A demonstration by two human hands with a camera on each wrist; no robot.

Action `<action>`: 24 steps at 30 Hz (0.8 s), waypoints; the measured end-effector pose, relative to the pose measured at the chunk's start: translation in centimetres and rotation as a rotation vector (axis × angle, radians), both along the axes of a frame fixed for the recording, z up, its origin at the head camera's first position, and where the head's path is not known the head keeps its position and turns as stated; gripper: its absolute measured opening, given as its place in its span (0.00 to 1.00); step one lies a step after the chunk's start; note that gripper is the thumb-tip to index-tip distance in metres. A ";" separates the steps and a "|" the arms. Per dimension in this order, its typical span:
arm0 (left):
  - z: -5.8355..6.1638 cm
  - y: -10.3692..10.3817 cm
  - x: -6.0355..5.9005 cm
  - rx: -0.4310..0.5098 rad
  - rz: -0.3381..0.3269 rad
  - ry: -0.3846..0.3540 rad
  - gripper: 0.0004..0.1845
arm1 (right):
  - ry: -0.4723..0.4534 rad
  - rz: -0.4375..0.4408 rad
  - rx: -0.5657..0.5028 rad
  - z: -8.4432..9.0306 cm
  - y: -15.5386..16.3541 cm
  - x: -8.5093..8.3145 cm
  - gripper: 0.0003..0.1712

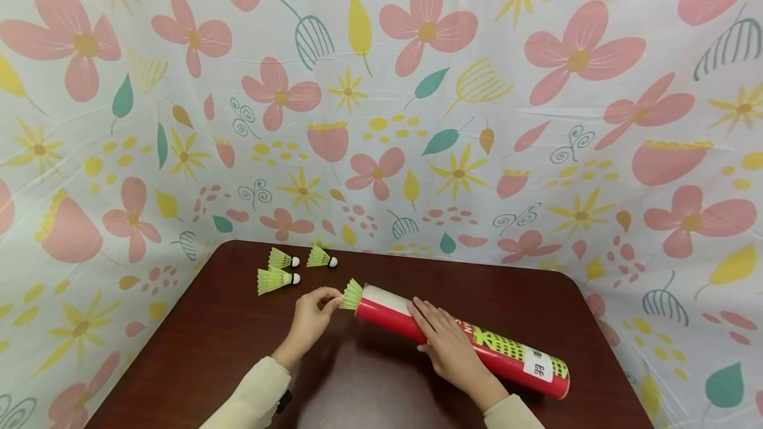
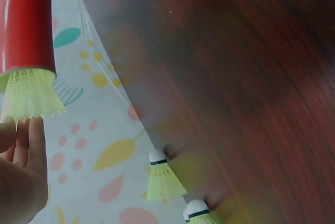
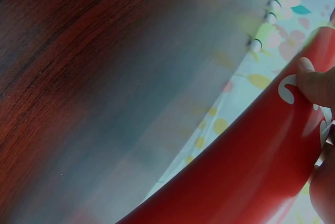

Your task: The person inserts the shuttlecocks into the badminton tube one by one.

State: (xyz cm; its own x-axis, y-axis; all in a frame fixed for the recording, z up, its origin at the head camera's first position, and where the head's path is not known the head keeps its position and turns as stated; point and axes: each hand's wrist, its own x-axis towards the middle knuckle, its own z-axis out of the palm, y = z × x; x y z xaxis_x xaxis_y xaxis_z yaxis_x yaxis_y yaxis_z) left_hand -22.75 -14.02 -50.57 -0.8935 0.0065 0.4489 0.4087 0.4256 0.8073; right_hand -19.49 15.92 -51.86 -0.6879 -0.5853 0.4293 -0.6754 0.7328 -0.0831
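I am seeing the long red cardboard shuttlecock tube (image 1: 465,343) lying on its side across the dark wooden tabletop (image 1: 238,349). My right hand (image 1: 447,343) is resting over the tube's middle, fingers curving around it in a holding grip. My left hand (image 1: 312,316) is pinching the neon-yellow plastic shuttlecock (image 1: 352,294) poking skirt-first from the tube's open mouth. Three more loose yellow shuttlecocks (image 1: 280,270) are lying just beyond, near the flowered cloth backdrop (image 1: 381,85)
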 end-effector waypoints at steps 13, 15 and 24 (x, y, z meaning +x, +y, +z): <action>-0.1 1.0 0.2 0.025 -0.027 -0.029 0.03 | 0.006 0.009 -0.011 0.0 0.1 0.3 0.54; -0.1 1.1 0.2 0.032 -0.028 -0.029 0.02 | 0.009 0.008 -0.010 0.0 0.1 0.3 0.54; -0.4 1.8 0.3 0.050 -0.048 -0.043 0.01 | 0.020 0.018 -0.012 0.0 0.0 0.3 0.53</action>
